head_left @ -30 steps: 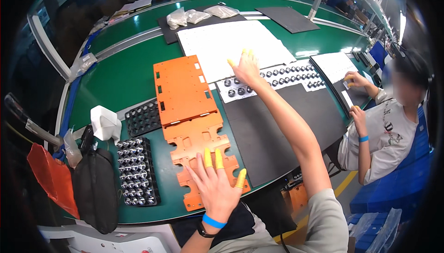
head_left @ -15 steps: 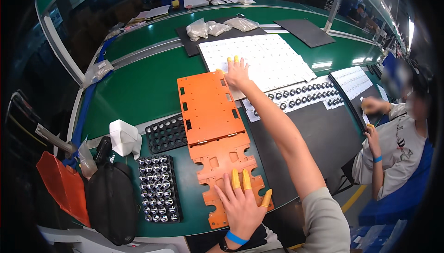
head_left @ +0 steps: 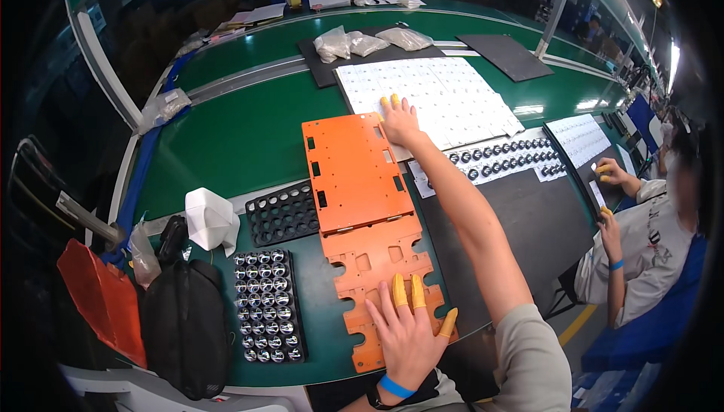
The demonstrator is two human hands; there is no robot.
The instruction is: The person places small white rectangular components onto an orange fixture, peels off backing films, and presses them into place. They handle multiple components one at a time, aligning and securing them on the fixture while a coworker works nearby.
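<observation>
An orange hinged fixture [head_left: 358,178] lies on the green bench in front of me, a flat panel on its far half and a notched plate [head_left: 377,261] on its near half. My left hand [head_left: 411,336] rests palm down on the notched plate, fingers spread, yellow covers on some fingertips. My right hand [head_left: 400,122] reaches to the panel's far right corner, its thumb side by the edge. Its fingers stretch over a white sheet of boards [head_left: 437,95], and I see nothing held in it.
Left of the fixture stand a black tray of shiny round cups [head_left: 264,306], a black tray with holes [head_left: 283,216] and a white container [head_left: 211,220]. Black round parts [head_left: 498,159] line the right. Bagged parts [head_left: 369,42] lie behind. A co-worker [head_left: 633,254] sits at right.
The whole view has shifted slightly, so things sit a little further right. Both my hands keep their places on the fixture. The co-worker's hands have moved a little.
</observation>
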